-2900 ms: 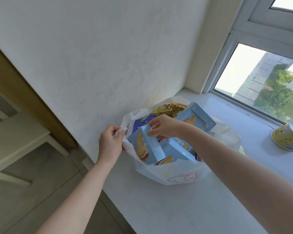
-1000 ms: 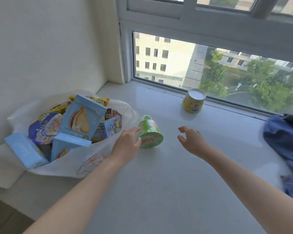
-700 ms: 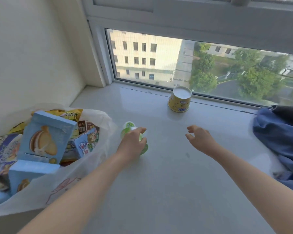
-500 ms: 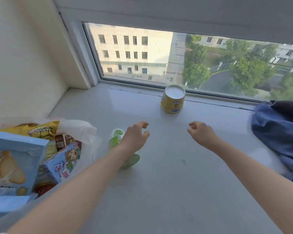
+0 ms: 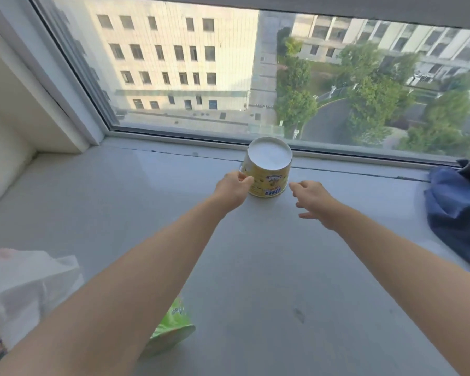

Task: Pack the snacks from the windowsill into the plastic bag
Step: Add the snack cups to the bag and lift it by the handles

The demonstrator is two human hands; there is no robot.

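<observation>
We pass over the cup [image 5: 171, 329], which lies by the bag [image 5: 25, 289], and now reach the tub [image 5: 267, 175] at the sill's [image 5: 255, 267] window edge, left hand [image 5: 232, 185] touching its side, right hand [image 5: 310, 194] spread just beside it, neither gripping, so both snacks remain unpacked

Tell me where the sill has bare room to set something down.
Bare sill between yellow tub and green cup, and a wide patch left of the tub. Crowded: plastic bag and cup near left, blue cloth right.

Bright daylight through the window [image 5: 282, 77]; edges bow, slightly soft.
</observation>
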